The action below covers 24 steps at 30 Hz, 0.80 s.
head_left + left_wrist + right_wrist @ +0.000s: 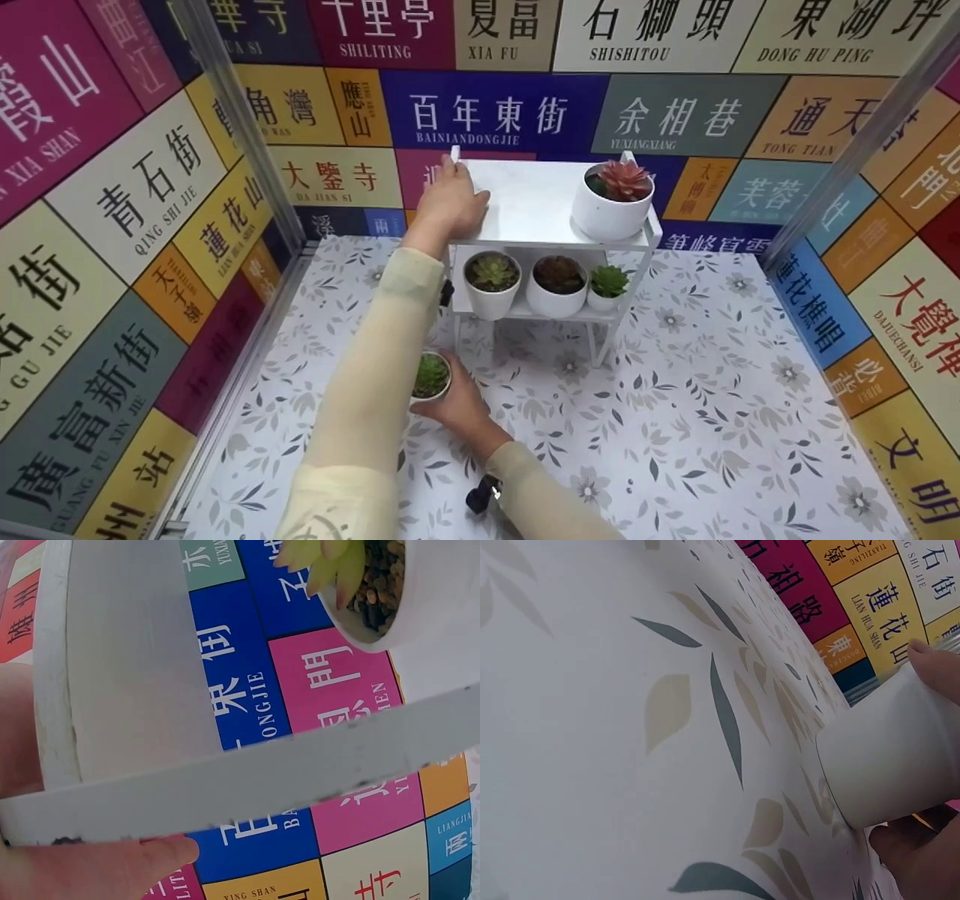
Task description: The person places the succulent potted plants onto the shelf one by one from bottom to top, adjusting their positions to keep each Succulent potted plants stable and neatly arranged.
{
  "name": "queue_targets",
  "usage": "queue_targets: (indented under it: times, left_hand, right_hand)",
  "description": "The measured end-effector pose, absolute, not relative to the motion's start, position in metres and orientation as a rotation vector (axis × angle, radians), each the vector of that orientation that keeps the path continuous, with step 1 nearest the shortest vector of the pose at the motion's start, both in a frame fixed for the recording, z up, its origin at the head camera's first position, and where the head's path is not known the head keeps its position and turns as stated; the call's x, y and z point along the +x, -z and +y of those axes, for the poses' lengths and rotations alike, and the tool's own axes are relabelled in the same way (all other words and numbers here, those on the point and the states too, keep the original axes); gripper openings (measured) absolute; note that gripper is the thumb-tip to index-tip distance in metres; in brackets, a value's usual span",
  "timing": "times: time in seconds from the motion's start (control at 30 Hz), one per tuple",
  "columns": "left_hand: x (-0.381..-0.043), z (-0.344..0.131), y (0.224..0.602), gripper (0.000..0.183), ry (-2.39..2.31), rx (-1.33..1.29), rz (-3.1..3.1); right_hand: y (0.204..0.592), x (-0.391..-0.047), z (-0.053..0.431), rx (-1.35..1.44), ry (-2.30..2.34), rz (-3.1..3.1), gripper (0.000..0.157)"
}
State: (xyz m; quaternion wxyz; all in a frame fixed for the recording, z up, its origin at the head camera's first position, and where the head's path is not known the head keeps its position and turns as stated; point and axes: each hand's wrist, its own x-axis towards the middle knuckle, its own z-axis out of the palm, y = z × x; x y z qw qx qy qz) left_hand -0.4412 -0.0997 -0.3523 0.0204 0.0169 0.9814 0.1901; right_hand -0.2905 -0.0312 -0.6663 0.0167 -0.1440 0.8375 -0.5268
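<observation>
My left hand grips the upper left end of a small white two-tier shelf. In the left wrist view, parts of that hand show on both sides of the shelf's frame. Lower down, in front of the shelf's left side, my right hand holds a small potted green succulent, thumb and fingers around the pot. The right wrist view shows this plain white pot close to the patterned surface; whether it touches is unclear. My left forearm partly hides it in the head view.
A red succulent in a white pot stands on the top tier's right end. Below it, the lower tier bears a pale green succulent, a brown one and a small green one. Sign-covered walls enclose the flower-patterned tabletop.
</observation>
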Motion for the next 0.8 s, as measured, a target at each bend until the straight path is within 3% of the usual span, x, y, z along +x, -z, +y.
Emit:
queue_targets:
  times: [0.8]
  left_hand:
    - [-0.4431, -0.0999, 0.3537, 0.081, -0.622, 0.058, 3.036]
  right_hand:
    - [0.6679, -0.2863, -0.0300, -0.342, 1.673, 2.598, 0.111]
